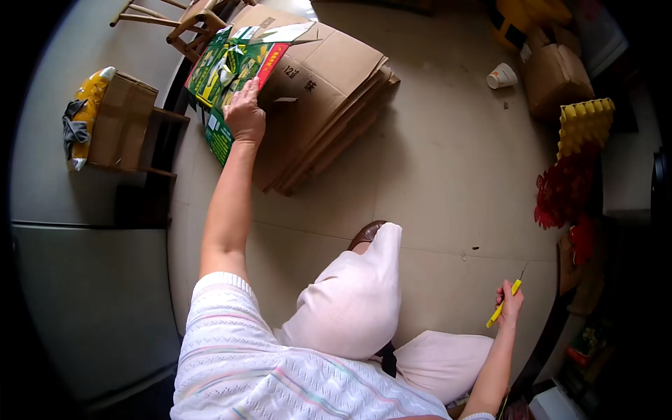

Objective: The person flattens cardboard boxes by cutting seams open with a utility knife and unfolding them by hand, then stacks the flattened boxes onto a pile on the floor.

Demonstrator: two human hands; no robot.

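Observation:
My left hand (244,114) reaches forward and rests on a green and red printed cardboard piece (231,66), its fingers together over the edge near the red strip. Whether the fingers pinch the card or only press on it is hard to tell. Beneath and beside that piece lies a stack of flattened brown cardboard (329,70) with dark printed characters. Low at the right, my right hand (510,302) is closed round a yellow utility knife (494,314), whose thin blade points up and away from me.
A brown box (124,122) with a yellow package stands at the left, near a wooden stool (192,24). At the right are a paper cup (502,76), a carton (558,77), a yellow egg tray (585,126) and red decorations (562,189). My shoe (365,235) is on the tiled floor.

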